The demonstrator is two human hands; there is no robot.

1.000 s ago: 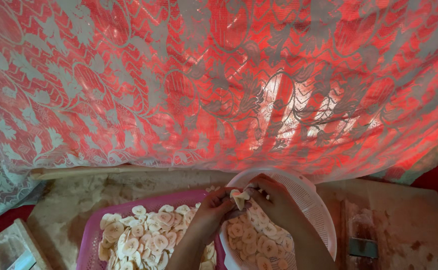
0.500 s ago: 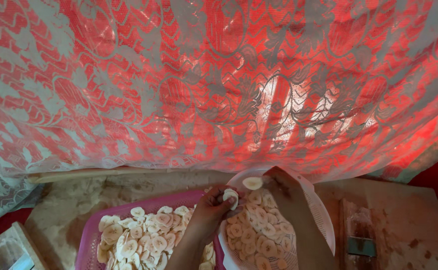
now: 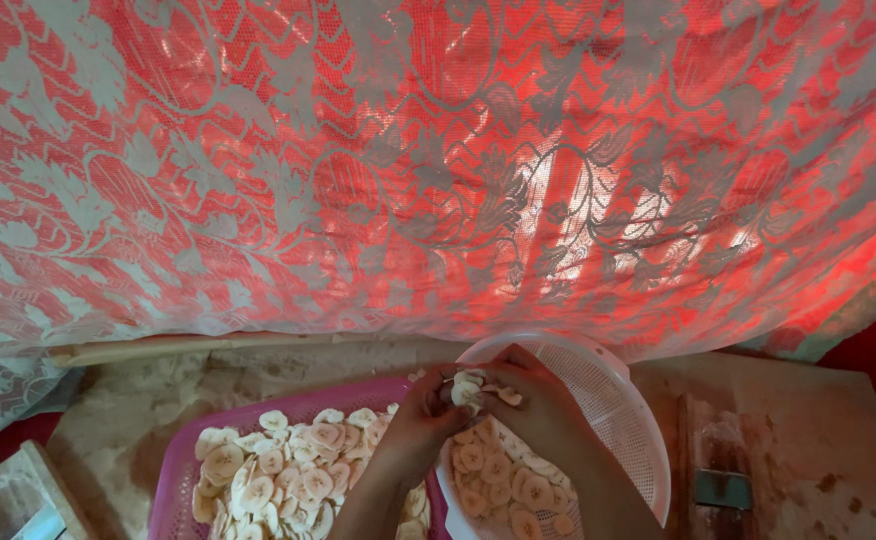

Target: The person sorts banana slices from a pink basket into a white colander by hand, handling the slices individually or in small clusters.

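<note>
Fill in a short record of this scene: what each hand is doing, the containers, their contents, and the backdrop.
left hand: pinching slices together with the other hand
right hand: holding slices over the colander
colander: white, round, partly filled with round slices
tray: pink, left of the colander, spread with slices
backdrop: lace curtain, lit red

**Colours and patterns in your view**

Above your hands you face a lace curtain [image 3: 438, 160]: red, glowing where light comes through, woven with a pale grey-white pattern of leaves, flowers and curling vines. Below it, your pink tray [image 3: 173, 478] carries pale cream banana slices [image 3: 288, 470] with darker tan centres. To its right, your white colander [image 3: 628, 420] shows a fine mesh pattern. The surface [image 3: 808, 440] beneath is mottled beige and brown.
</note>
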